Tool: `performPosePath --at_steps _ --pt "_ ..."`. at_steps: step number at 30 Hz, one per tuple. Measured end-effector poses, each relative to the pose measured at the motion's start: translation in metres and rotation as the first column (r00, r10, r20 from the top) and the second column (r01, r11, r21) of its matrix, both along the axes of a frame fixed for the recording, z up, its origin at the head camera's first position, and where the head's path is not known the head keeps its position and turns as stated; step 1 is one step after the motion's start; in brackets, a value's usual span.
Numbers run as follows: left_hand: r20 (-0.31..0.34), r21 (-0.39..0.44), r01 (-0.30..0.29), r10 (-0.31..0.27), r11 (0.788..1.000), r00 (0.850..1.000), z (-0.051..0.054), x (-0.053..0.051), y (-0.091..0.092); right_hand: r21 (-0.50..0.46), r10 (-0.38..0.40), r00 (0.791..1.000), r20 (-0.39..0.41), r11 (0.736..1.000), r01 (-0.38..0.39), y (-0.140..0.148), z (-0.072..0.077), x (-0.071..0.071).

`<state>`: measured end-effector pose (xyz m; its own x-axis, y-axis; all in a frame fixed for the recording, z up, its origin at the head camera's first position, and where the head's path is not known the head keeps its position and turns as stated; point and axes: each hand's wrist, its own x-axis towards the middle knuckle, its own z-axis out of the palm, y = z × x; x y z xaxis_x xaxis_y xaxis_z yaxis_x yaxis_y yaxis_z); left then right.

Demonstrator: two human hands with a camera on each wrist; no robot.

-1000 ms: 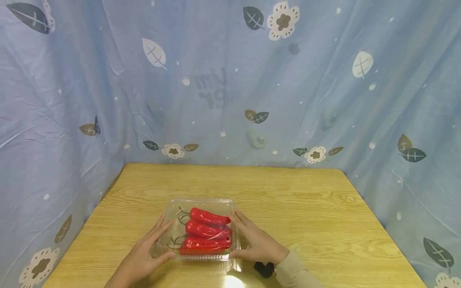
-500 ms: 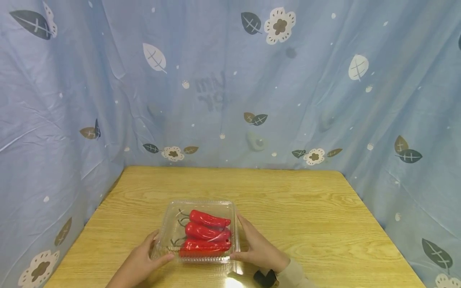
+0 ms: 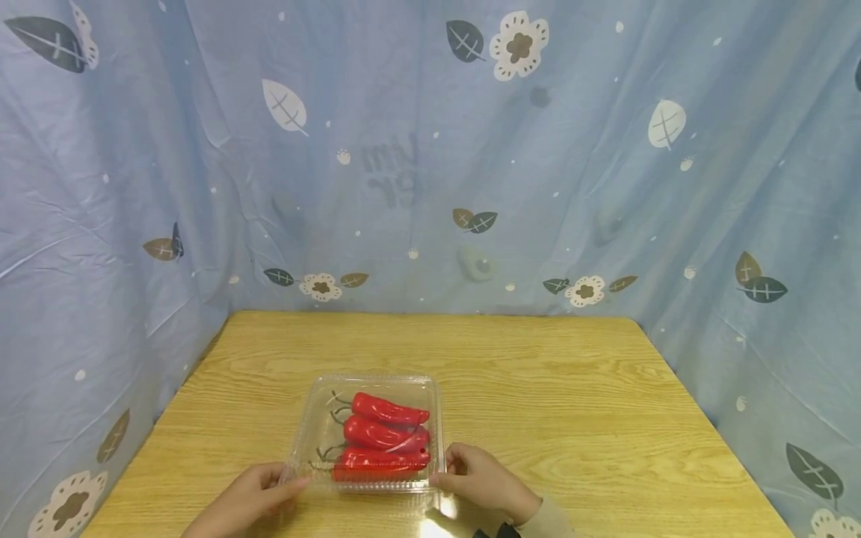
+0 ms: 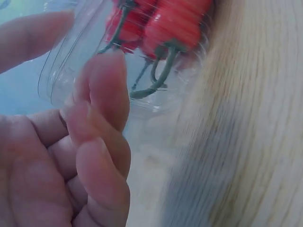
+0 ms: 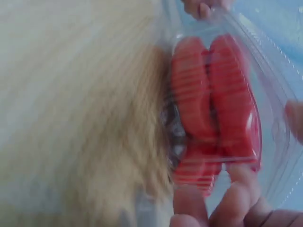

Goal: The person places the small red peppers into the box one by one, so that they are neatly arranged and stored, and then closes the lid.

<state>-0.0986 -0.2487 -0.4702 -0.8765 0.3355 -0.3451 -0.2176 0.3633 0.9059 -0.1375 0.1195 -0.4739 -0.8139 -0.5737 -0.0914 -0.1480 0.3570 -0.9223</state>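
Note:
A clear plastic clamshell container (image 3: 311,426) lies on the table with its lid down. Through the lid show several long red chili peppers (image 3: 386,433), green stems pointing left. At the front left corner, my left hand (image 3: 242,499) holds the container's rim, thumb above and fingers curled below; the left wrist view shows those curled fingers (image 4: 108,90) against its side. My right hand (image 3: 489,486) grips the front right corner, thumb on the rim and fingers bent against the side wall. The right wrist view is blurred, and the thumb (image 5: 294,120) shows at its edge.
The wooden table (image 3: 572,388) extends behind and to both sides of the container. A blue curtain (image 3: 417,187) printed with leaves and flowers hangs around its far and side edges. A dark object (image 3: 504,530) shows beside the right sleeve (image 3: 548,519).
Both hands have slid toward the container's front corners. Their fingers, straighter along its sides before, are now curled at the rim. The container stays almost in place.

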Motion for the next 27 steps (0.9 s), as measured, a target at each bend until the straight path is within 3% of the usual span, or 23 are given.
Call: performPosePath --at_steps 5,10,23,27 --pt "0.055 0.174 0.061 -0.072 0.983 0.996 -0.005 0.0 -0.009 -0.114 0.052 0.983 0.175 0.993 -0.033 -0.001 -0.004 0.002" --pt "0.059 0.3 0.111 -0.134 0.948 0.989 -0.009 -0.003 -0.013 -0.166 0.059 0.972 0.227 0.986 -0.021 0.0 -0.006 0.003" --pt "0.046 0.308 0.146 -0.168 0.94 0.985 -0.009 -0.006 -0.012 -0.276 0.067 0.935 0.349 0.961 0.034 -0.003 -0.009 0.004" --pt "0.037 0.285 0.134 -0.15 0.949 0.988 -0.008 -0.005 -0.011 -0.265 0.078 0.94 0.333 0.964 0.014 -0.001 -0.011 0.004"
